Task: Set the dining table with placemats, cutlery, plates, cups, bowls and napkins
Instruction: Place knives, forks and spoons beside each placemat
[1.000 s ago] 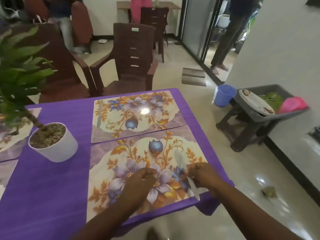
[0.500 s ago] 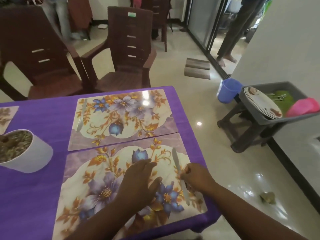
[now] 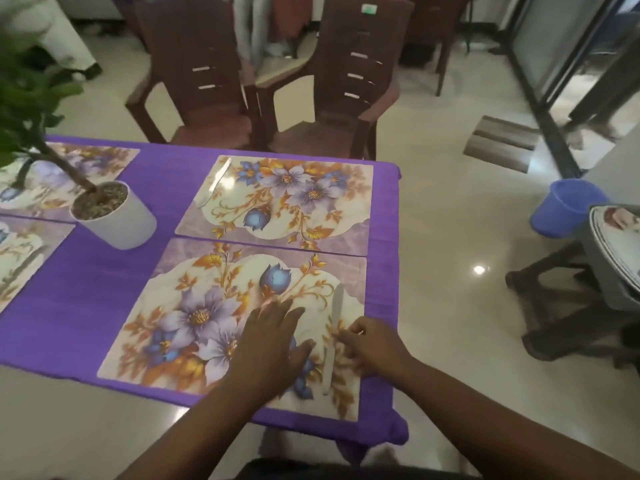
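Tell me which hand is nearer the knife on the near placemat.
Right. The right hand is at the knife, fingertips against its right edge. The left hand lies flat on the placemat, left of the knife with a gap.

Soft, even indoor light fills the room, moderately bright, with weak shadows. The glossy floor carries a small hard glint from a ceiling lamp and broader pale sheen near the doorway at upper right, where daylight seems to enter. A white glare patch sits on the far placemat. The picture is slightly soft overall, with compression smear. The plant at the left edge is blurred. Wide-angle distortion bends the door frame and tilts the chairs outward.
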